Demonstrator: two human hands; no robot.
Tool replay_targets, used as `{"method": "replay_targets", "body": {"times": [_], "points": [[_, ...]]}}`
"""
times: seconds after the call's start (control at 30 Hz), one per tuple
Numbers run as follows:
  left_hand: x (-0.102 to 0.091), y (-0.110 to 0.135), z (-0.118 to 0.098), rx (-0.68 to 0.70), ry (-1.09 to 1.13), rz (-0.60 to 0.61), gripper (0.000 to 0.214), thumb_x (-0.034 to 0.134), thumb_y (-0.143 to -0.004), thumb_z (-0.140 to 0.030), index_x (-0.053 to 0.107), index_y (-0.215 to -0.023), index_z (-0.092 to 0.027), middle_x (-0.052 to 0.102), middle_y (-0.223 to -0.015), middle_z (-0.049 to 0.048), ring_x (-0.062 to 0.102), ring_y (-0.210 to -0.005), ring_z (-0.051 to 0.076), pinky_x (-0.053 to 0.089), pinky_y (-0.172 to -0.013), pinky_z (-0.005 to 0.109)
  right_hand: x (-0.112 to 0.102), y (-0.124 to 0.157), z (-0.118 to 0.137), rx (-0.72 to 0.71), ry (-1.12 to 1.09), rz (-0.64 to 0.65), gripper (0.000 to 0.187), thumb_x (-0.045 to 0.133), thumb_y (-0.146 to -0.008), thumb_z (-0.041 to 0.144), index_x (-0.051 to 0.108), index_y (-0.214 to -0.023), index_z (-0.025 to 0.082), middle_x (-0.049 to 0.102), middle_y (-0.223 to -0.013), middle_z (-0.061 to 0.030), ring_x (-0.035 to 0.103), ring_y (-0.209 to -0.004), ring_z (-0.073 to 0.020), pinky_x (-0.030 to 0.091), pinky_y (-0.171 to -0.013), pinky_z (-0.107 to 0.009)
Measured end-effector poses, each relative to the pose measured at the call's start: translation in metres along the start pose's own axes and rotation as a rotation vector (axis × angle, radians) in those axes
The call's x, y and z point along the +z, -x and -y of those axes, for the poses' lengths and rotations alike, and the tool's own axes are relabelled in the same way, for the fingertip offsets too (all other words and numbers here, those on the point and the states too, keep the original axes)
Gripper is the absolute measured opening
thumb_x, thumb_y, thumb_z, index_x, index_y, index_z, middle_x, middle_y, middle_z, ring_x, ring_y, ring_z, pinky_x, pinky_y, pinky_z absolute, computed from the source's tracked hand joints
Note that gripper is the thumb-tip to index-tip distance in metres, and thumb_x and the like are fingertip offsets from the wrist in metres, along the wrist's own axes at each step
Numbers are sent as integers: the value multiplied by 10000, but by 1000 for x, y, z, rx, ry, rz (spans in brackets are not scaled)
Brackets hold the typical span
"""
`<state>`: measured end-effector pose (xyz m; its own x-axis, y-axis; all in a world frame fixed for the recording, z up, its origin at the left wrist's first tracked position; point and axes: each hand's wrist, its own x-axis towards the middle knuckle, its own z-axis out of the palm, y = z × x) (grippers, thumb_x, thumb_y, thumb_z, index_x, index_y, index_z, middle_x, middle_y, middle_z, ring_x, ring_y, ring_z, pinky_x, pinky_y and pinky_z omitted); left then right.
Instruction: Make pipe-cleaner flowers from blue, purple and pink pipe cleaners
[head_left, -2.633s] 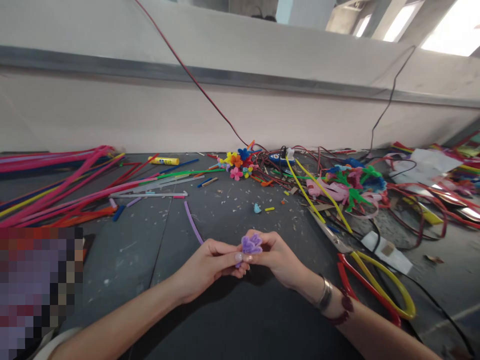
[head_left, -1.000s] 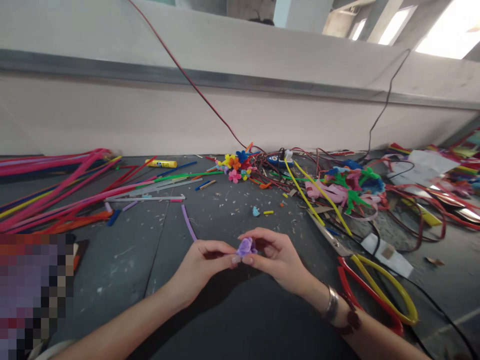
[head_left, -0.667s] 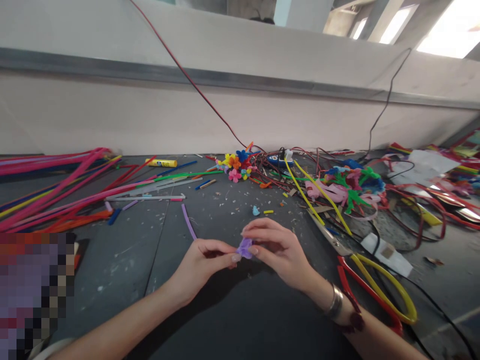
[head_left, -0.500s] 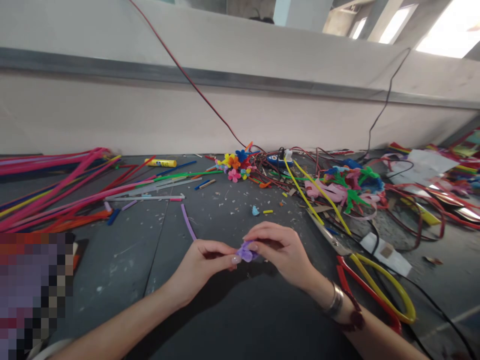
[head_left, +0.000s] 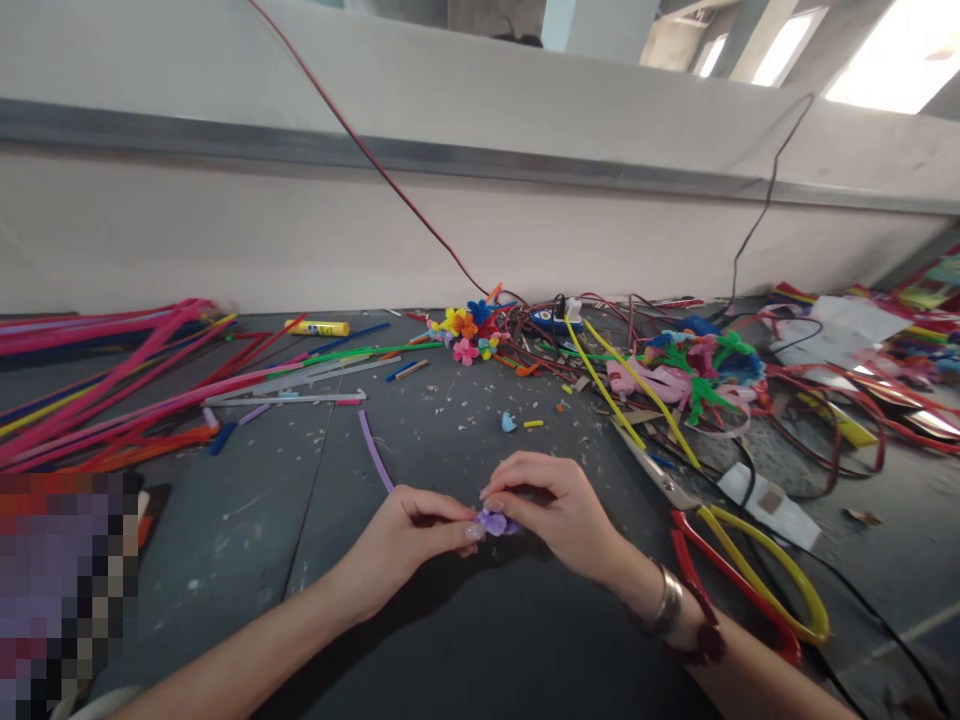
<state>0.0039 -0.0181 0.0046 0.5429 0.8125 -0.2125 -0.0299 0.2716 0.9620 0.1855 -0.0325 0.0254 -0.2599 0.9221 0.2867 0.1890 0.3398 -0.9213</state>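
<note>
Between my hands is a small purple pipe-cleaner flower (head_left: 496,522), partly covered by my fingers. My left hand (head_left: 420,527) pinches its left side between thumb and forefinger. From above and the right, my right hand (head_left: 551,510) closes thumb and fingers on its other side. A purple pipe-cleaner length (head_left: 375,452) sticks up behind my left hand; whether it joins the flower is hidden. Beyond my hands lie a light blue scrap (head_left: 508,422) and a short yellow piece (head_left: 533,424).
Scissors with red and yellow handles (head_left: 757,570) lie beside my right forearm. Bundled pipe cleaners (head_left: 105,375) and a yellow glue stick (head_left: 318,328) are at left. Finished colourful flowers (head_left: 469,328) sit by the wall. Tangled cables and green-pink pieces (head_left: 705,375) spread at right.
My right fingers have shifted slightly left and down over the flower, covering it a little differently. Both hands keep their pinch; the view has moved slightly.
</note>
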Motion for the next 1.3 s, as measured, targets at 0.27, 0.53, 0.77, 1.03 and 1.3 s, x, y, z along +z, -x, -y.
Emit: {"method": "replay_targets", "body": {"times": [0.27,0.53,0.77,1.03,1.3], "points": [[0,2,-5,-181,252,59,70,728,-641,-198,716,-642,-129,630,-567,4,508,-537,62,393,-552,160,-7,-3,-8,316,-422,139,109,669,-708,239,693,-765,149,657,-688,-8,559,-611,-76,428,-596,-193],[1,3,-8,-248,240,96,91,723,-648,-197,719,-630,-108,617,-559,11,489,-522,55,391,-544,156,-4,-2,-12,338,-473,106,92,693,-677,232,689,-700,143,642,-631,6,538,-558,-65,423,-553,-186],[-2,2,-7,-190,294,56,61,717,-656,-185,712,-626,-133,626,-574,13,507,-534,66,383,-537,163,-4,-3,-7,371,-544,102,159,700,-667,258,692,-777,142,657,-663,-6,565,-559,-72,462,-556,-197],[-5,1,-7,-152,307,43,62,735,-637,-200,715,-625,-142,623,-571,8,511,-531,66,377,-535,165,-4,-2,-5,347,-464,57,206,696,-660,323,652,-642,123,616,-553,4,566,-494,-77,472,-514,-201],[-6,0,-8,-136,259,21,52,732,-636,-191,724,-643,-140,640,-602,14,508,-561,70,383,-562,171,5,1,-1,308,-403,-53,244,681,-668,363,631,-614,130,599,-551,7,555,-493,-85,456,-506,-209]]}}
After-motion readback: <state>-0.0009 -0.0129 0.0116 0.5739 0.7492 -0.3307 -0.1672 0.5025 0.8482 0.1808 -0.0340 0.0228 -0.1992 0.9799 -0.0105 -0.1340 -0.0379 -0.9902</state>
